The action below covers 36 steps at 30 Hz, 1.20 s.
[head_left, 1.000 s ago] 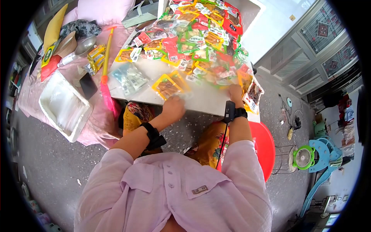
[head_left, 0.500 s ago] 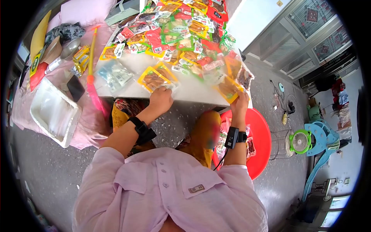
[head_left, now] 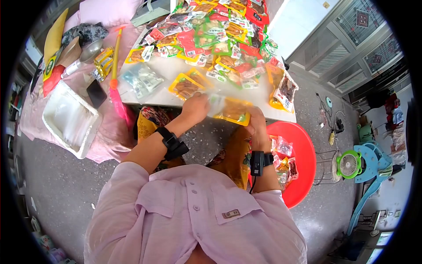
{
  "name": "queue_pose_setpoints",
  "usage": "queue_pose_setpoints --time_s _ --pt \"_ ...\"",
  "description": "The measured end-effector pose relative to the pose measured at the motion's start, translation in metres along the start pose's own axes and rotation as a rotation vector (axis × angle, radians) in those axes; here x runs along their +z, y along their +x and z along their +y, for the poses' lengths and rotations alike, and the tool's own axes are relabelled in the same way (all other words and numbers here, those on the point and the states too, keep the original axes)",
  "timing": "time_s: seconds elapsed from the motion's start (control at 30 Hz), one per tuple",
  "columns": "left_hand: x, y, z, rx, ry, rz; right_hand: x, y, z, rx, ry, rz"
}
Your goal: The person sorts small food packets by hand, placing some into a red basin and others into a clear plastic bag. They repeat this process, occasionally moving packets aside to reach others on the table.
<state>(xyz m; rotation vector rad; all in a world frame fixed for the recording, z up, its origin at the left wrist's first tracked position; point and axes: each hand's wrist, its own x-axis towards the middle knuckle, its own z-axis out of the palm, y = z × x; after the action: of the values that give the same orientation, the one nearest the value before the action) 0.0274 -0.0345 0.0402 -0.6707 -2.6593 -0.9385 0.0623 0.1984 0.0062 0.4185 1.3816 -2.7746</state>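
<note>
Two overlapping yellow-edged snack packets [head_left: 188,85] with brown food inside lie at the table's near edge. My left hand [head_left: 195,108] is closed at their lower end, fingers curled over what looks like the packet ends; the fingertips are partly hidden. In my right hand [head_left: 256,122] is another yellow-edged snack packet [head_left: 233,110], gripped by its right end and held just past the table edge. Its blurred clear end reaches close to my left fingers; whether they touch it, I cannot tell. A stack of clear bags [head_left: 142,82] lies left of the two packets.
A heap of colourful snack packets [head_left: 215,37] covers the back of the white table [head_left: 169,66]. More packets [head_left: 283,90] lie at its right corner. A red basin [head_left: 303,158] with packets stands below right. At left are a white foam box [head_left: 72,119] and a pink-yellow stick [head_left: 115,79].
My right hand has brought its yellow-edged packet left, from the table's right corner toward my left hand. My left hand stays by the two packets. The whole view has shifted slightly.
</note>
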Motion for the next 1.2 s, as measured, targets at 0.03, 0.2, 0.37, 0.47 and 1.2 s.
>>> queue_pose_setpoints --time_s 0.03,0.2,0.37,0.47,1.2 --pt "0.0 -0.001 0.0 0.004 0.014 -0.005 0.0 -0.001 0.002 0.013 -0.027 0.003" --pt "-0.007 -0.003 0.009 0.07 0.055 0.014 0.007 0.005 0.014 -0.053 0.091 0.025" --pt "-0.007 -0.003 0.019 0.156 0.118 0.057 0.051 0.005 0.033 -0.089 0.331 0.01" --pt "-0.009 -0.003 0.025 0.231 0.085 0.133 0.067 0.014 0.044 -0.126 0.309 -0.027" --pt "0.004 -0.019 0.007 0.253 0.045 0.142 0.082 -0.013 0.049 0.346 -0.323 -0.101"
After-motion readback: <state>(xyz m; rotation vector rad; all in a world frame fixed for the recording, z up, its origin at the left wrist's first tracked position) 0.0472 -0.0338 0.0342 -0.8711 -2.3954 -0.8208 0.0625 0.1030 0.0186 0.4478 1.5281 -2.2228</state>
